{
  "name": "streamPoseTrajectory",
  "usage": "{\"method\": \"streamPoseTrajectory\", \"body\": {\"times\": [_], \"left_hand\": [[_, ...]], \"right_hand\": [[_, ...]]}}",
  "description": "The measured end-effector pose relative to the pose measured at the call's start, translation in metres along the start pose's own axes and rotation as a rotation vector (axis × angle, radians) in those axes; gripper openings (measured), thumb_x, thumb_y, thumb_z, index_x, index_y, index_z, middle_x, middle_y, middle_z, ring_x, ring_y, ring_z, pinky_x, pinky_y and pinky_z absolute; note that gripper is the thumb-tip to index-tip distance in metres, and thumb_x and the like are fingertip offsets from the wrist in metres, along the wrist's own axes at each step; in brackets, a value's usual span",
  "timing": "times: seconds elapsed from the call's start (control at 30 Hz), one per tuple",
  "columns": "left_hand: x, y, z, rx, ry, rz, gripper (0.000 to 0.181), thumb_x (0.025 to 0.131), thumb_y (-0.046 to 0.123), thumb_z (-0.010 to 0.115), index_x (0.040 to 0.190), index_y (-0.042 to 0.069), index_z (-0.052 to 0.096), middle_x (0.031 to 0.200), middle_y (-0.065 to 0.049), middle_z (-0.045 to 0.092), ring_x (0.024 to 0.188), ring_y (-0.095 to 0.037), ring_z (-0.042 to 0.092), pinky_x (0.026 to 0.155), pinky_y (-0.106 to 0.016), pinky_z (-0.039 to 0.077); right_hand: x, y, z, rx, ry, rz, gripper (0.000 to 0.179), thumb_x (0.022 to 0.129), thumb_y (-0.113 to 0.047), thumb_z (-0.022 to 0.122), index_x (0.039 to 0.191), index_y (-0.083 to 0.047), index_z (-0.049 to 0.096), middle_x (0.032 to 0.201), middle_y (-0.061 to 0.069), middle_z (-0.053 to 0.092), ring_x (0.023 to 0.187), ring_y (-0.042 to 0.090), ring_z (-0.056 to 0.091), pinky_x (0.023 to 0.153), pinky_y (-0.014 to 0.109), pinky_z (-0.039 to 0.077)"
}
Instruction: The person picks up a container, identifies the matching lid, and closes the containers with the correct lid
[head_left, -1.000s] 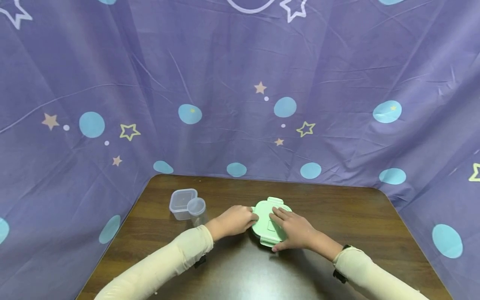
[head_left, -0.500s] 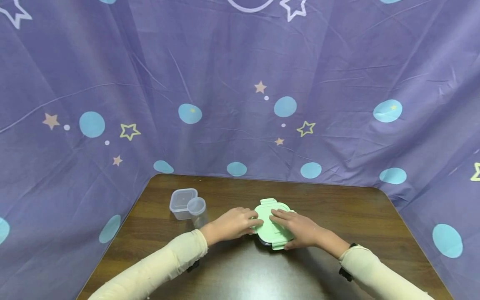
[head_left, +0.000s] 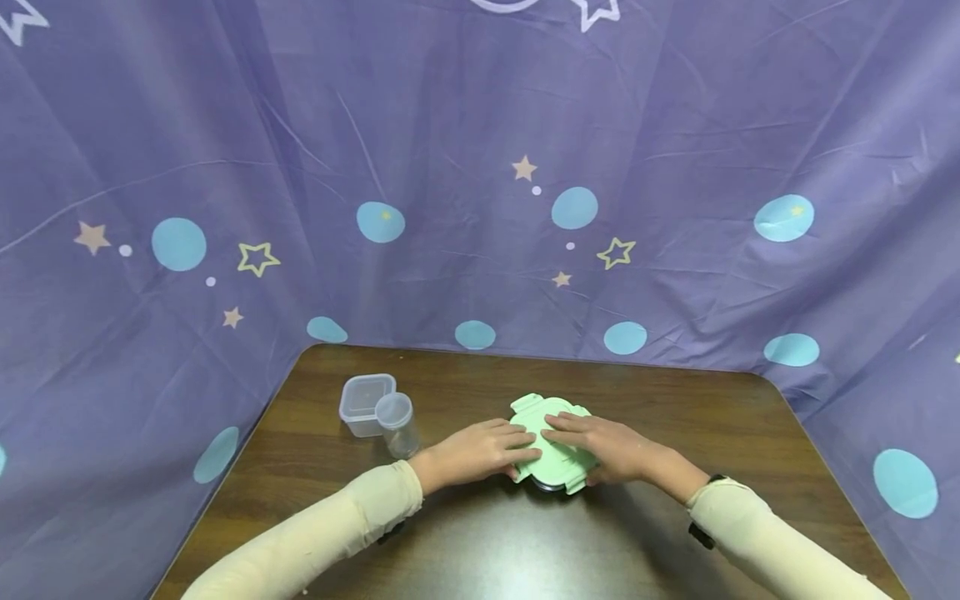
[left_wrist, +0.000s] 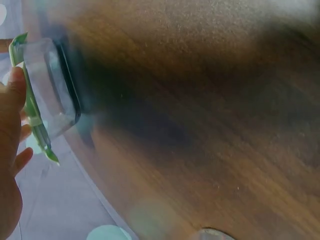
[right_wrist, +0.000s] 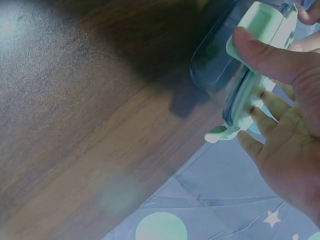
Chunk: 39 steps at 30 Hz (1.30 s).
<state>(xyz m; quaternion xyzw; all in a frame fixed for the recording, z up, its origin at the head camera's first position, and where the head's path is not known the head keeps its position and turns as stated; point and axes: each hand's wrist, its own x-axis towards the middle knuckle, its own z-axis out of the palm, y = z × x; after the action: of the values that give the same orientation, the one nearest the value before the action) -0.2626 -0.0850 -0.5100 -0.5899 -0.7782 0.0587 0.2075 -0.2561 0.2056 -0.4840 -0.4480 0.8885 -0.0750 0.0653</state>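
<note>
Touching the lid (head_left: pixel 559 465) inward of the counter's far edge (head_left: pixel 637 372), left grip (head_left: pixel 480 452) and right grip (head_left: pixel 613 447) lie spread; uneven pressure could skid the container (left_wrist: pixel 54 90).

Free tabletop (head_left: pixel 645 390) behind the green-lidded box (head_left: pixel 558 467); clear cylinder (head_left: pixel 397 427) and tub (head_left: pixel 363 428) as obstacles to its left.

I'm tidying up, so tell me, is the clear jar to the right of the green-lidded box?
No, in the head view the clear jar is to the left of the green-lidded box.
</note>
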Motion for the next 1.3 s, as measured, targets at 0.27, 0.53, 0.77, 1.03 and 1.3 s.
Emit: {"method": "streamPoseTrajectory", "body": {"times": [0.27,0.53,0.77,1.03,1.3], "left_hand": [[0.002,0.005,0.003,-0.057,-0.016,0.022,0.052,0.094,0.044,0.063,0.139,0.018,0.062,0.144,-0.006,0.062,0.134,-0.022,0.059,0.114,-0.036,0.046],[0.007,0.004,-0.004,-0.110,-0.127,-0.004,0.051,0.095,0.035,0.066,0.145,0.023,0.058,0.150,-0.004,0.057,0.137,-0.022,0.056,0.114,-0.033,0.045],[0.010,0.003,-0.006,-0.024,-0.105,0.012,0.053,0.092,0.040,0.065,0.144,0.026,0.059,0.147,0.000,0.060,0.135,-0.019,0.059,0.112,-0.030,0.047],[0.006,0.004,0.004,0.051,-0.036,0.039,0.053,0.093,0.044,0.063,0.142,0.024,0.060,0.145,-0.001,0.062,0.133,-0.018,0.060,0.111,-0.031,0.048],[0.000,0.003,0.013,0.041,0.042,0.065,0.052,0.095,0.042,0.064,0.142,0.022,0.061,0.144,-0.003,0.063,0.133,-0.020,0.060,0.112,-0.035,0.048]], "right_hand": [[0.000,-0.001,-0.003,0.017,0.002,0.000,0.098,0.066,-0.008,0.092,0.153,-0.015,0.047,0.163,0.011,0.038,0.148,0.035,0.040,0.108,0.054,0.048],[0.001,0.000,-0.003,0.016,0.011,-0.010,0.099,0.065,-0.007,0.092,0.153,-0.015,0.047,0.163,0.012,0.039,0.148,0.036,0.040,0.105,0.053,0.051],[0.001,0.001,-0.002,0.014,0.023,-0.023,0.099,0.064,-0.006,0.092,0.153,-0.013,0.048,0.162,0.013,0.040,0.147,0.037,0.041,0.107,0.052,0.050],[0.000,0.001,-0.001,0.012,0.047,-0.036,0.100,0.063,-0.005,0.093,0.152,-0.011,0.049,0.161,0.015,0.042,0.146,0.039,0.043,0.107,0.054,0.049],[0.000,0.000,0.001,0.004,0.062,-0.053,0.099,0.062,-0.006,0.094,0.151,-0.010,0.050,0.159,0.016,0.043,0.144,0.041,0.045,0.109,0.056,0.047]]}}
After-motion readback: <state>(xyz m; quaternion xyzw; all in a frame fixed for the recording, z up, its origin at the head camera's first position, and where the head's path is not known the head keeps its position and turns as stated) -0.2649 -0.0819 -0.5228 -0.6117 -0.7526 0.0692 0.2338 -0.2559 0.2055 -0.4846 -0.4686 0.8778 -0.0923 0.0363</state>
